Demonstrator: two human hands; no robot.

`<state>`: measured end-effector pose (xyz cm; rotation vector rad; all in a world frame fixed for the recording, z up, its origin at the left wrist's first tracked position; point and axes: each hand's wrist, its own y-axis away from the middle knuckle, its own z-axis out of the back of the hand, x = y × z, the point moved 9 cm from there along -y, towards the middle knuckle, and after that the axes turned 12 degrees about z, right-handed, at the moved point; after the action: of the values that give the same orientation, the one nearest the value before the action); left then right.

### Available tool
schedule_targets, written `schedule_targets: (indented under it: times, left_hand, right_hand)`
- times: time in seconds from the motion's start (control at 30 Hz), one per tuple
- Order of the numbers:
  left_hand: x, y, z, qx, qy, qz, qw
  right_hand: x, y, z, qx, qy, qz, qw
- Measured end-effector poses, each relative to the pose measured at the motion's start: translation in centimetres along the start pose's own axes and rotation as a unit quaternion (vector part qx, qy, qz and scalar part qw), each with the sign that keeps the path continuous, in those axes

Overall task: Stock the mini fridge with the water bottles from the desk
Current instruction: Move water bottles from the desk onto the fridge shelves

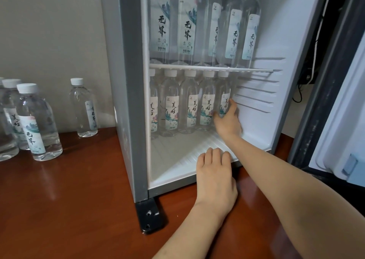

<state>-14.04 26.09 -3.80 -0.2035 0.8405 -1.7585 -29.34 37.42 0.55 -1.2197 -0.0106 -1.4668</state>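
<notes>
- The right hand (227, 120) is reaching deep into the mini fridge (128, 81) and wrapping its fingers around the end water bottle (224, 92) of the lower row. That bottle is standing on the fridge floor just beside its neighbour (207, 108).
- The left hand (215, 171) is resting palm-down on the front lip of the fridge floor, fingers loosely bent and holding nothing.
- More desk bottles (39, 124) are waiting on the wooden desk (79, 189) left of the fridge, so I'm judging the stocking only partly done.
- The caps in this row are sitting close under the wire shelf (197, 68), so tilting the gripped bottle could be jamming its cap there.
- The bottles are standing nearly touching, so a sideways nudge risks toppling the whole row like skittles.
- A front row pushed in carelessly could be leaving bottles hanging over the lip, blocking the open door (345, 120).
</notes>
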Motion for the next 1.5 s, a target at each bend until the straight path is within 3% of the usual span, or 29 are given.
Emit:
schedule_targets:
  times: [0.43, 0.63, 0.8, 1.03, 1.23, 1.37, 1.5]
  left_hand:
    - [0.1, 0.1, 0.0, -0.009, 0.016, -0.002, 1.0]
    - [0.8, 1.0, 1.6, -0.027, 0.074, 0.007, 0.997]
    - [1.8, 3.0, 4.1, -0.03, 0.083, 0.037, 0.995]
    - [6.1, 7.2, 9.2, -0.022, 0.097, 0.114, 0.989]
    - [11.8, 11.2, 15.4, -0.048, 0.082, 0.166, 0.981]
    - [18.1, 13.4, 19.0, -0.076, 0.056, 0.238, 0.967]
    - [24.9, 15.5, 21.4, -0.081, 0.046, 0.331, 0.939]
  right_hand:
    - [0.1, 0.6, 0.7, -0.02, 0.021, -0.007, 1.0]
    - [-1.7, 3.2, 2.5, -0.038, -0.136, -0.122, 0.982]
    - [0.6, 6.9, 1.7, 0.057, -0.163, -0.058, 0.983]
    - [7.2, 15.4, 2.7, 0.057, -0.338, -0.016, 0.939]
    - [15.5, 23.0, 3.8, 0.05, -0.387, 0.064, 0.919]
    - [22.6, 26.8, 1.2, 0.124, -0.413, 0.12, 0.894]
    - [25.9, 30.0, -4.5, 0.199, -0.445, 0.082, 0.869]
